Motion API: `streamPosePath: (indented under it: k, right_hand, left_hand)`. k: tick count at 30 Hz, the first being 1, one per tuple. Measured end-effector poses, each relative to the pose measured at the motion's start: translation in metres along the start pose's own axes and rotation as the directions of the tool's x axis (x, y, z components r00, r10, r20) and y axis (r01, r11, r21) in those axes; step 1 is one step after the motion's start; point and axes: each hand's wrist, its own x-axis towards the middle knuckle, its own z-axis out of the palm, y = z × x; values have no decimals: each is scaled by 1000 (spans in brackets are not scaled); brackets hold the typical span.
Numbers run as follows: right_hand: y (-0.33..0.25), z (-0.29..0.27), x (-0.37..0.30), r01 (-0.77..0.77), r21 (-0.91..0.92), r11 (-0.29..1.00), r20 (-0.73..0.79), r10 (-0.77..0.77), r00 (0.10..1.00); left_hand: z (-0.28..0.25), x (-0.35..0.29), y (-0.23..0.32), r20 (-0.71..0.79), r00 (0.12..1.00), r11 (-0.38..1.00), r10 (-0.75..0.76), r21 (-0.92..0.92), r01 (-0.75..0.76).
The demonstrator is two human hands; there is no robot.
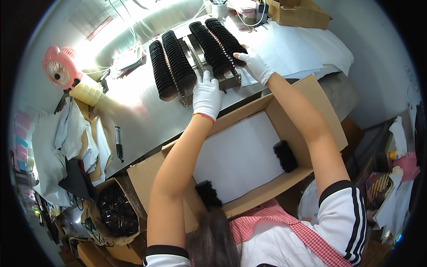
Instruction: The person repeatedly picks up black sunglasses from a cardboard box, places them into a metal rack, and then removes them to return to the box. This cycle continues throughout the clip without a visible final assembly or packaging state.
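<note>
A metal rack point(195, 53) on the steel table carries rows of thin black discs point(168, 58), packed on edge, with narrow beaded strips between paired rows. My left hand point(207, 95), in a white glove, is at the rack's near middle edge. Its fingers are spread beside the end of a disc row. White glove fabric also covers my right hand point(255, 64), whose fingertips look bare. Its thumb and fingers close around the near end of the rightmost row. Below my arms, an open cardboard box point(249, 193) has a white sheet point(244, 155) inside and black ridged bundles point(284, 155) at two corners.
At the left stand a pink fan point(62, 66) and rolls of tape point(86, 89). A black marker point(118, 142) lies near the table's left edge. White sheets point(293, 49) cover the right side. A carton of dark shiny pieces point(118, 209) sits lower left.
</note>
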Motion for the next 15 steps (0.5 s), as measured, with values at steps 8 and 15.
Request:
streamPosePath:
  k: [8,15]
  right_hand:
    - [-12,45,-38,136,-475,869,283,5,959]
    - [-22,98,-50,316,-510,800,604,72,794]
  left_hand:
    - [-28,-54,-45,91,993,997,-76,30,74]
    - [-42,-107,-82,-91,995,997,-37,-78,30]
